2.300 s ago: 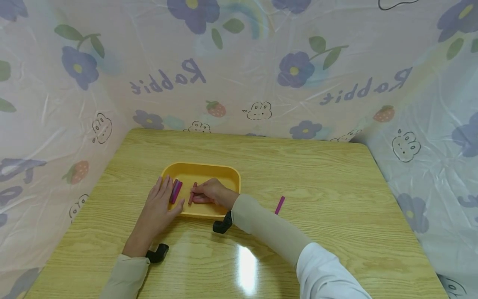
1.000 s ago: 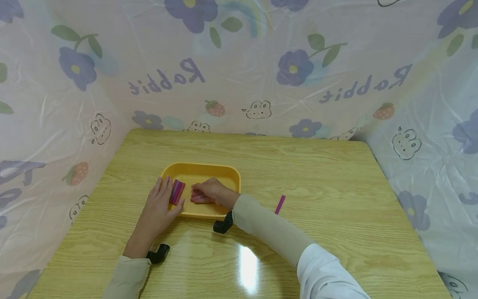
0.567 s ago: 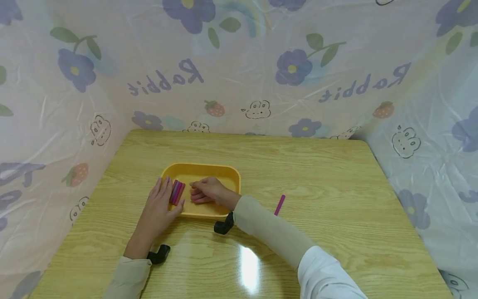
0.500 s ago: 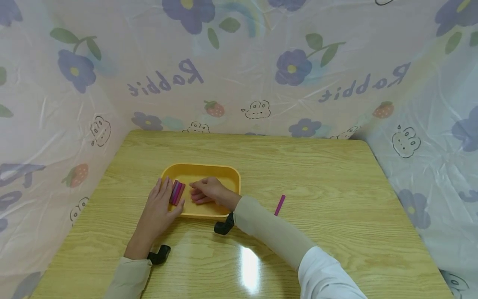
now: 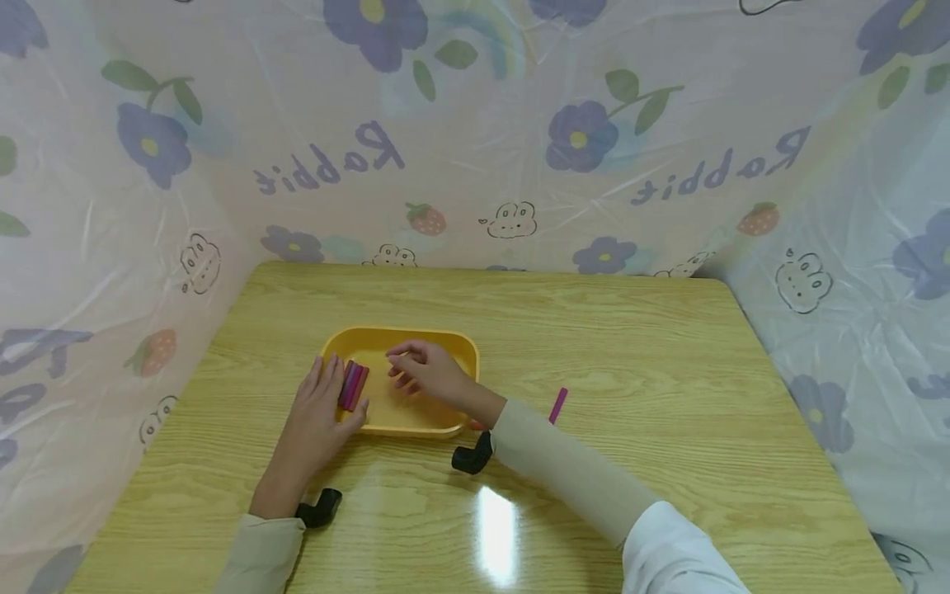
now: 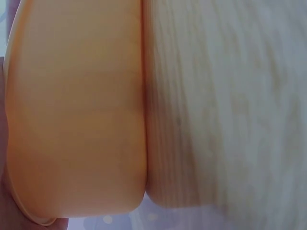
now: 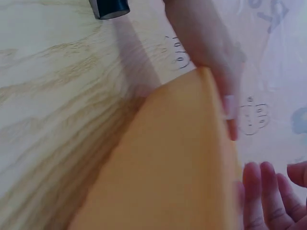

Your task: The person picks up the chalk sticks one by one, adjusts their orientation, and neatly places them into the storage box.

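A yellow tray (image 5: 401, 430) stands on the table, and inside its left end several thin coloured sticks (image 5: 353, 386), purple, magenta and dull red, lie side by side. My left hand (image 5: 315, 412) rests over that end with straight fingers, its thumb across the near rim beside the sticks. In the left wrist view, only the edge of this hand shows at the tray's wall (image 6: 81, 120). Over the tray's right half hovers my right hand (image 5: 430, 371), empty, its fingers loosely bent and apart. Its fingers (image 7: 271, 191) also show past the tray's rim in the right wrist view.
One magenta stick (image 5: 559, 406) lies on the wooden table (image 5: 668, 396) to the right of the tray, partly behind the right sleeve. Black wrist-worn pieces (image 5: 472, 455) hang beside both wrists. A patterned curtain (image 5: 475, 148) encloses the table's back and sides.
Earlier my right hand held a dull red stick, then laid it against the row. Now that hand has lifted, loosened its fingers and drawn slightly right. The left hand has stayed in place.
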`<act>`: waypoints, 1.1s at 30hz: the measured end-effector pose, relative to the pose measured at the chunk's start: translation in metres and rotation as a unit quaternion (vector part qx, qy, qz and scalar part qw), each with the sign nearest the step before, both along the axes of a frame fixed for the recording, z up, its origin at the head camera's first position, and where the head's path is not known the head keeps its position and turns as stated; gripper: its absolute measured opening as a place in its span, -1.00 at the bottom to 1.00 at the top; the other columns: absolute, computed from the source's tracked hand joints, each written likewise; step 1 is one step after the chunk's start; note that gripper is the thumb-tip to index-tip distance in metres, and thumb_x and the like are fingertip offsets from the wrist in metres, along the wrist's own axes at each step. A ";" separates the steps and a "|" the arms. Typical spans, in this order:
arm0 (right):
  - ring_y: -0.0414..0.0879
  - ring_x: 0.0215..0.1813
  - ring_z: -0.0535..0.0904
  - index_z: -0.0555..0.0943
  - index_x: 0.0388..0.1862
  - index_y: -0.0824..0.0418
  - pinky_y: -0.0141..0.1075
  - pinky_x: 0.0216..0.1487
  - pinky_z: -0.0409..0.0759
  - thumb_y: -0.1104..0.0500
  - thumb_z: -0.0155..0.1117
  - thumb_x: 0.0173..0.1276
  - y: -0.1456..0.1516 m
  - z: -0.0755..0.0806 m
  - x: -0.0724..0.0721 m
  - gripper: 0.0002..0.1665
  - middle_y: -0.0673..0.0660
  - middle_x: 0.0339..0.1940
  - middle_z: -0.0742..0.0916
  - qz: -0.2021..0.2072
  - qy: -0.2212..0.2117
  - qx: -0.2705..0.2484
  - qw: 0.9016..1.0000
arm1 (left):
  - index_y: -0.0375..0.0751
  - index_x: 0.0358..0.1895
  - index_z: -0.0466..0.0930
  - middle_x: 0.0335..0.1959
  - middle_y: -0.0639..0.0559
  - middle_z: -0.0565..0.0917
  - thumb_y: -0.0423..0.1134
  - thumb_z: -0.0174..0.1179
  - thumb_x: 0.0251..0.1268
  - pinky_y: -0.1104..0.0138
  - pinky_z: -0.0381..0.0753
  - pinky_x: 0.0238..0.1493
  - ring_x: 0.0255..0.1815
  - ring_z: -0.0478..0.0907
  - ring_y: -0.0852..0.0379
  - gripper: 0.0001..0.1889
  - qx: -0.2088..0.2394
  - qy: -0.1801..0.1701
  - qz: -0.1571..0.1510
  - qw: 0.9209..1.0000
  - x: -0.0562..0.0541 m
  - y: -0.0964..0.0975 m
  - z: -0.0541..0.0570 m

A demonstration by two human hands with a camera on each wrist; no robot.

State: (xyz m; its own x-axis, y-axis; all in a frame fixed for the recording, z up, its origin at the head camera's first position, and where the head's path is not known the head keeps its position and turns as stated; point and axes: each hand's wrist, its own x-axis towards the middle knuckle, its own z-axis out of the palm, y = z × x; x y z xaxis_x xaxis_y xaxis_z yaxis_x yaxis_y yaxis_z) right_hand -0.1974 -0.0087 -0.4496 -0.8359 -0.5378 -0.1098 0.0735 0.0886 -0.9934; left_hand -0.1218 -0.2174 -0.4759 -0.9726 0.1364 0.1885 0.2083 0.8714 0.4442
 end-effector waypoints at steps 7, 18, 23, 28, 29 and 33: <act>0.29 -0.16 0.59 0.51 0.05 0.35 0.03 -0.16 0.60 0.18 0.02 0.45 0.047 0.038 0.017 -0.68 0.19 -0.20 0.67 0.013 0.048 0.009 0.999 | -0.42 0.41 0.03 0.42 -0.30 0.05 0.08 0.08 0.28 -0.06 -0.10 0.36 0.46 -0.22 -0.19 -0.18 -0.005 0.013 -0.009 1.000 0.000 0.000 -0.002; 0.24 -0.14 0.59 0.49 0.08 0.38 0.05 -0.12 0.58 0.06 0.03 0.45 0.117 0.006 0.018 -0.57 0.37 -0.05 0.60 -0.039 0.055 0.035 0.997 | -0.43 0.41 0.03 0.42 -0.31 0.06 0.14 0.00 0.31 0.01 -0.18 0.39 0.46 -0.22 -0.18 -0.18 -0.005 0.020 -0.015 1.000 0.000 -0.001 -0.003; 0.29 -0.08 0.56 0.47 0.09 0.41 0.12 -0.08 0.53 0.10 0.01 0.47 0.135 -0.004 0.020 -0.58 0.41 -0.02 0.58 -0.041 0.039 0.052 0.997 | -0.42 0.41 0.02 0.42 -0.30 0.06 0.17 -0.03 0.32 0.01 -0.20 0.40 0.47 -0.25 -0.15 -0.17 -0.003 0.017 -0.014 1.000 0.000 -0.002 -0.004; 0.20 -0.07 0.57 0.49 0.05 0.44 0.04 -0.09 0.56 0.13 0.03 0.46 0.146 -0.011 0.023 -0.61 0.40 -0.04 0.60 -0.039 0.045 0.086 0.995 | -0.42 0.41 0.02 0.43 -0.29 0.06 0.15 -0.01 0.31 0.00 -0.19 0.39 0.47 -0.24 -0.16 -0.18 -0.004 0.016 -0.013 1.000 0.000 -0.002 -0.003; 0.18 -0.08 0.57 0.50 0.03 0.43 0.01 -0.09 0.57 0.14 0.04 0.45 0.147 -0.013 0.024 -0.62 0.39 -0.06 0.61 -0.037 0.051 0.097 0.993 | -0.42 0.41 0.02 0.43 -0.29 0.05 0.14 0.00 0.31 0.00 -0.19 0.39 0.47 -0.25 -0.15 -0.18 -0.004 0.016 -0.012 1.000 0.000 -0.002 -0.003; 0.09 -0.14 0.59 0.56 -0.01 0.35 -0.12 -0.16 0.60 0.16 0.08 0.42 0.150 -0.018 0.027 -0.69 0.27 -0.14 0.66 -0.017 0.086 0.156 0.984 | -0.43 0.41 0.03 0.43 -0.29 0.06 0.11 0.03 0.31 0.00 -0.19 0.39 0.47 -0.26 -0.13 -0.19 -0.005 0.015 -0.012 1.000 0.000 -0.002 -0.002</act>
State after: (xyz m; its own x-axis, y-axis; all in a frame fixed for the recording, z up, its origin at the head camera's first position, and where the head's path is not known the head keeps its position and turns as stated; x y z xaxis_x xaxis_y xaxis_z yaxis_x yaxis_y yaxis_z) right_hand -0.1705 0.1415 -0.4680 -0.8739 -0.4710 -0.1200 -0.0854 0.3920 -0.9160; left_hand -0.1221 -0.2193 -0.4784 -0.9626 0.1624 0.2168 0.2432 0.8706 0.4277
